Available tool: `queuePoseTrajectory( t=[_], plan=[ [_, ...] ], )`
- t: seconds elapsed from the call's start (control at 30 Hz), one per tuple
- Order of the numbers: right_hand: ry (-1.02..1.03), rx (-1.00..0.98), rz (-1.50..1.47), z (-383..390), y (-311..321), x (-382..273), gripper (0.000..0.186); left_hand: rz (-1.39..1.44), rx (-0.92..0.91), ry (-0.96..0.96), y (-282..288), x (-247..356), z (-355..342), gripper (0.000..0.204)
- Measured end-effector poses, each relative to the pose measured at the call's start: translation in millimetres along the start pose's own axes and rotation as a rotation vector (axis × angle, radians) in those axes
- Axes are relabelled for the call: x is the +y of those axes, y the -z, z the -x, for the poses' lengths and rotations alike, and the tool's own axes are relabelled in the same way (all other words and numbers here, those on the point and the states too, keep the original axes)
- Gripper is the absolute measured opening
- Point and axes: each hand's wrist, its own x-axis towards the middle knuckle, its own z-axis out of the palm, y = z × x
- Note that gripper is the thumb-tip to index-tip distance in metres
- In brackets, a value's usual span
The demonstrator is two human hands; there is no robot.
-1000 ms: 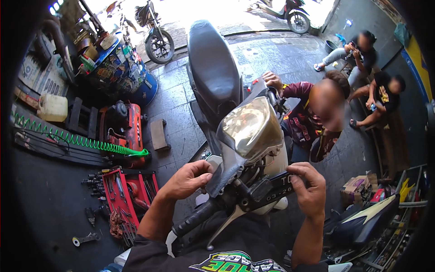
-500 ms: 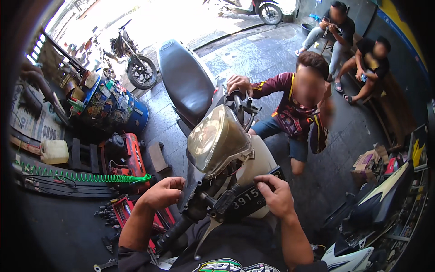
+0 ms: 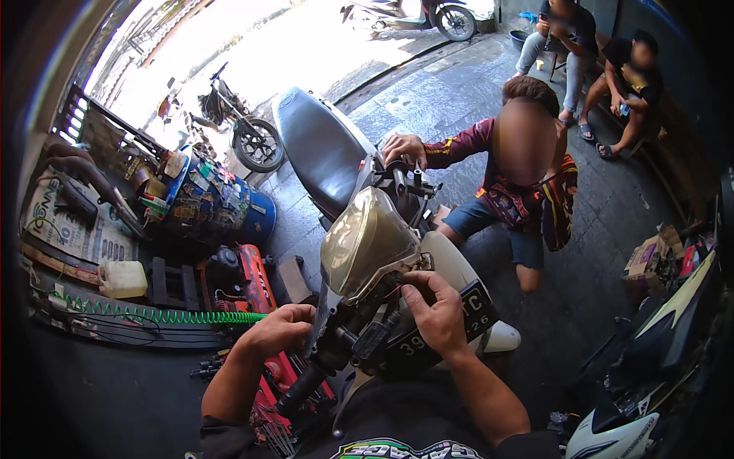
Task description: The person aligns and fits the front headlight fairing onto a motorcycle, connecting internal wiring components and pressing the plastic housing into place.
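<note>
A scooter's front end stands before me, its large clear headlight (image 3: pixel 359 241) tilted at the middle. My left hand (image 3: pixel 279 330) has its fingers curled at the edge of the dark front panel (image 3: pixel 324 315) left of the headlight; the fingertips' contact is hidden. Under the headlight's right lower corner, my right hand (image 3: pixel 437 312) pinches thumb and forefinger together. A thin reddish wire shows beside those fingertips, but what lies between them is too small to make out. Below are the brake master cylinder (image 3: pixel 372 338), the handlebar grip (image 3: pixel 301 389) and the black licence plate (image 3: pixel 475 306).
Facing me, a crouching person (image 3: pixel 505 168) rests a hand on the scooter's far handlebar end. At left lie a red air compressor (image 3: pixel 254 268), a green coiled hose (image 3: pixel 176 315) and a blue drum (image 3: pixel 248 210). White body panels (image 3: pixel 612 436) lie at right.
My right hand has moved left from the licence plate to beneath the headlight. My left hand stays by the panel. The view has shifted slightly.
</note>
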Motion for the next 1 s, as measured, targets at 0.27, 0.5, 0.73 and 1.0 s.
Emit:
queuePoseTrajectory(
  t=[0.27,0.5,0.73,1.0],
  plan=[
    [-0.051,-0.080,0.118,-10,6,-10,0.021,0.355,0.059,-0.156,-12,-25,-14,0.024],
    [0.260,-0.152,0.298,-10,6,-20,0.018,0.301,0.226,-0.418,-26,-47,-18,0.016],
    [-0.097,-0.068,0.064,4,2,-12,0.016,0.444,0.173,-0.416,-16,-72,-21,0.011],
    [-0.440,-0.114,-0.555,-1,5,29,0.018,0.532,0.013,-0.425,-7,-68,-22,0.015]
  ],
)
